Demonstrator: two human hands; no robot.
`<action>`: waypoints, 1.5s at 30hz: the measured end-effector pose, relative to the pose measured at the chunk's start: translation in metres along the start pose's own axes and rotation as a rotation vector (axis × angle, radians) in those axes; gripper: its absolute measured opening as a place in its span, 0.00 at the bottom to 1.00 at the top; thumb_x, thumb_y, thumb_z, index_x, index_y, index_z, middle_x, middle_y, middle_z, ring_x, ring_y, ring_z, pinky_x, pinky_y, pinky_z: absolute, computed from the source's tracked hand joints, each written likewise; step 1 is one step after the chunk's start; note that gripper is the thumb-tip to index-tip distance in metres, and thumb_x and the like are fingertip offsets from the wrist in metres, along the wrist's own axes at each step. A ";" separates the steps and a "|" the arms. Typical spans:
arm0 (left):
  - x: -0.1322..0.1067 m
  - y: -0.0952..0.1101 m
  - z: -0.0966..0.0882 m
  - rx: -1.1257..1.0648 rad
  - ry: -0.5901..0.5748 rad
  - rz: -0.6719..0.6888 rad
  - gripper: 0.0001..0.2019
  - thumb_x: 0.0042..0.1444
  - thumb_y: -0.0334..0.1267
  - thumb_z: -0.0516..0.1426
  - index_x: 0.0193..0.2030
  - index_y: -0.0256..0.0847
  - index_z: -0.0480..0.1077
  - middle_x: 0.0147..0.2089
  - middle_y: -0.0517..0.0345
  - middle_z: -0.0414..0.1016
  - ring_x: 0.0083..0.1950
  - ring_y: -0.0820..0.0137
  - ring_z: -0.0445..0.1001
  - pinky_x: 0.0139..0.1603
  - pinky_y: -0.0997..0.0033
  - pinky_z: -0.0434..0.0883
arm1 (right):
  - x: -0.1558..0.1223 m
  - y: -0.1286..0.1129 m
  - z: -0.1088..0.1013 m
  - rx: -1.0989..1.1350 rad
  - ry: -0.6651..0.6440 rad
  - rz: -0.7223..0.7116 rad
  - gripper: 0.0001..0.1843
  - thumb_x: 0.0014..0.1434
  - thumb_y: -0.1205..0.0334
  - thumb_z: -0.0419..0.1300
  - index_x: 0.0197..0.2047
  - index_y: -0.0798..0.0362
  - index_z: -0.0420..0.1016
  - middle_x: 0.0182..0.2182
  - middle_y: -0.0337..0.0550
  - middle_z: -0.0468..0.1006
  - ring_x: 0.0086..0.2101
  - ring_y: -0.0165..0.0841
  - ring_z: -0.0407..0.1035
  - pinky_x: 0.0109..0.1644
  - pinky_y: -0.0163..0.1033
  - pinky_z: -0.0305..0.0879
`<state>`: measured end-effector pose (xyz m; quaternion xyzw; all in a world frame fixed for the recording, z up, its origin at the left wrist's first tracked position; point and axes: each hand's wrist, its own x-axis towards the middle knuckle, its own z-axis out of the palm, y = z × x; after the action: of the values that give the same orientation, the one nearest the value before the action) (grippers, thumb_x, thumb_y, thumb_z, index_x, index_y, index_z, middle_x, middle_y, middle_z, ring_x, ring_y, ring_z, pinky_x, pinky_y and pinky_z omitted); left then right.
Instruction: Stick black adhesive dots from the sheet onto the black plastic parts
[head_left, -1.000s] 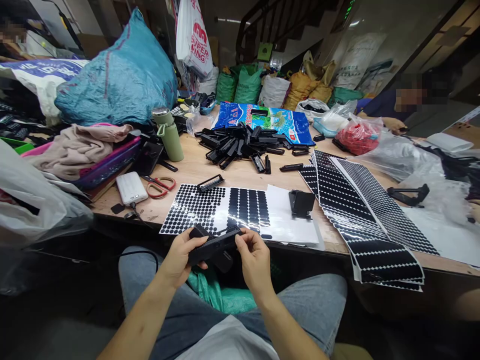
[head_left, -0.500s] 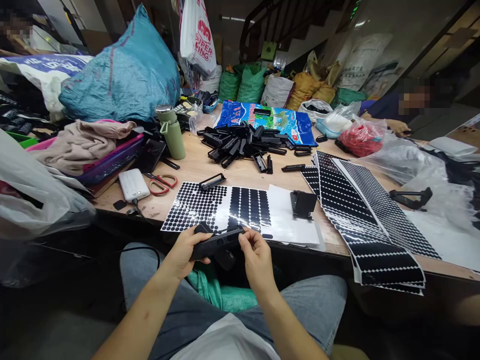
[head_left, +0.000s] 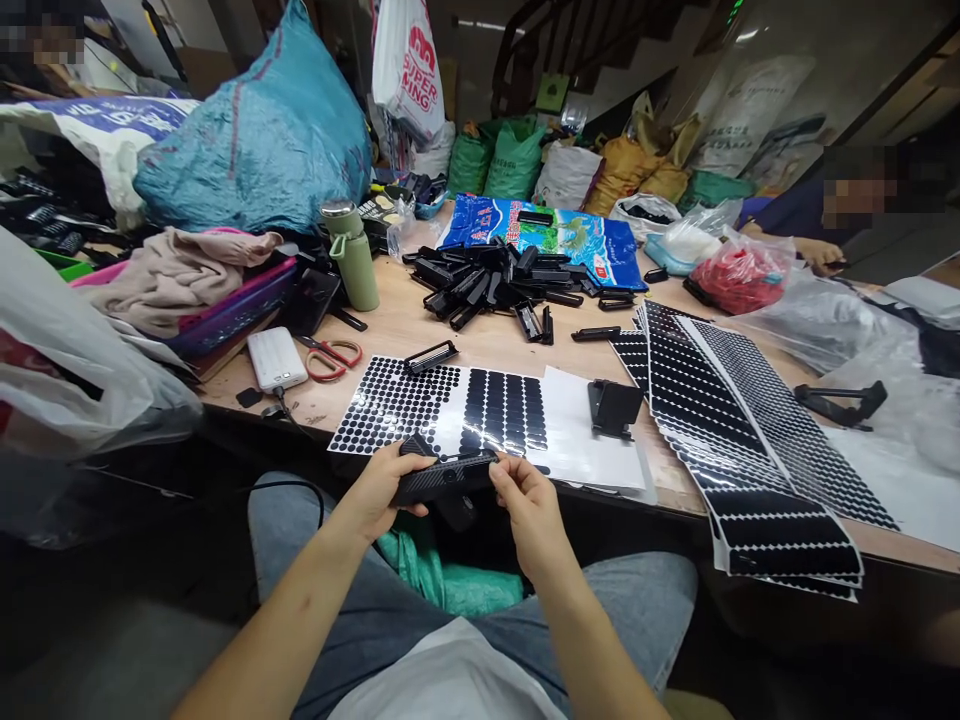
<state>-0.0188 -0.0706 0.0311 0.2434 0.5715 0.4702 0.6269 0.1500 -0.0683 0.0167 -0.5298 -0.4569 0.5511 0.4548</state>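
Both my hands hold one black plastic part (head_left: 442, 478) just below the near table edge, over my lap. My left hand (head_left: 384, 490) wraps its left end. My right hand (head_left: 525, 505) pinches its right end with thumb and fingers. Right behind it on the table lies a white sheet of black round stickers (head_left: 397, 402) joined to a sheet of black oblong stickers (head_left: 504, 410). A single black part (head_left: 430, 356) rests on the round stickers. A heap of similar black parts (head_left: 495, 285) lies mid-table.
A small black stand (head_left: 616, 406) sits on the white sheet. Long sticker strips (head_left: 720, 420) fan out at the right. Scissors (head_left: 334, 355), a white power bank (head_left: 276, 358) and a green bottle (head_left: 354, 257) stand left. Bags crowd the far edge. Another person's hand (head_left: 819, 254) is far right.
The black part has been turned and raised slightly toward the table edge between my hands. The view has shifted a little left and down.
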 end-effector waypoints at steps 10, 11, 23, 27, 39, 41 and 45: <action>-0.003 0.001 0.003 0.000 0.001 0.010 0.08 0.40 0.34 0.61 0.27 0.36 0.66 0.21 0.62 0.66 0.20 0.74 0.67 0.09 0.77 0.66 | -0.003 0.003 0.000 -0.063 0.029 -0.063 0.14 0.50 0.51 0.57 0.31 0.53 0.71 0.28 0.41 0.72 0.30 0.31 0.64 0.34 0.36 0.60; -0.003 0.001 0.003 -0.002 -0.002 0.010 0.08 0.40 0.34 0.61 0.27 0.36 0.66 0.21 0.62 0.66 0.20 0.74 0.67 0.09 0.77 0.66 | -0.003 0.003 0.000 -0.069 0.036 -0.075 0.14 0.50 0.50 0.57 0.32 0.53 0.71 0.27 0.40 0.71 0.30 0.31 0.64 0.34 0.36 0.60; -0.006 -0.002 0.003 -0.008 -0.006 0.049 0.09 0.41 0.35 0.61 0.29 0.36 0.67 0.23 0.61 0.68 0.20 0.73 0.68 0.10 0.76 0.67 | -0.009 -0.001 0.007 -0.139 0.087 -0.099 0.13 0.53 0.52 0.54 0.30 0.54 0.66 0.30 0.40 0.70 0.31 0.30 0.63 0.37 0.35 0.61; -0.008 -0.001 0.006 0.002 -0.003 0.066 0.09 0.41 0.35 0.60 0.29 0.36 0.66 0.23 0.61 0.67 0.20 0.74 0.67 0.09 0.76 0.67 | -0.011 -0.003 0.008 -0.170 0.099 -0.095 0.12 0.54 0.53 0.53 0.31 0.54 0.65 0.33 0.42 0.71 0.32 0.30 0.64 0.38 0.36 0.61; -0.016 -0.015 -0.012 -0.010 0.103 0.116 0.11 0.41 0.37 0.61 0.27 0.37 0.62 0.21 0.65 0.64 0.19 0.76 0.64 0.10 0.76 0.66 | 0.006 0.023 0.020 -0.094 0.108 -0.082 0.16 0.48 0.52 0.60 0.31 0.51 0.58 0.29 0.38 0.71 0.31 0.30 0.67 0.38 0.37 0.62; -0.017 -0.016 -0.025 0.019 0.160 0.095 0.12 0.39 0.38 0.62 0.25 0.37 0.62 0.20 0.66 0.63 0.19 0.76 0.64 0.10 0.76 0.66 | 0.022 0.028 0.026 -0.208 0.036 -0.109 0.13 0.53 0.53 0.56 0.34 0.51 0.58 0.29 0.37 0.70 0.27 0.29 0.66 0.35 0.36 0.61; -0.018 -0.014 -0.051 0.087 0.249 0.037 0.13 0.37 0.39 0.62 0.26 0.37 0.63 0.21 0.64 0.64 0.21 0.75 0.64 0.10 0.76 0.66 | 0.058 0.031 0.044 -0.765 -0.185 -0.273 0.05 0.57 0.62 0.50 0.34 0.53 0.64 0.33 0.43 0.70 0.34 0.33 0.65 0.39 0.38 0.58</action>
<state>-0.0612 -0.1046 0.0167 0.2206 0.6601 0.4833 0.5311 0.1036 -0.0171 -0.0230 -0.5434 -0.7337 0.3217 0.2509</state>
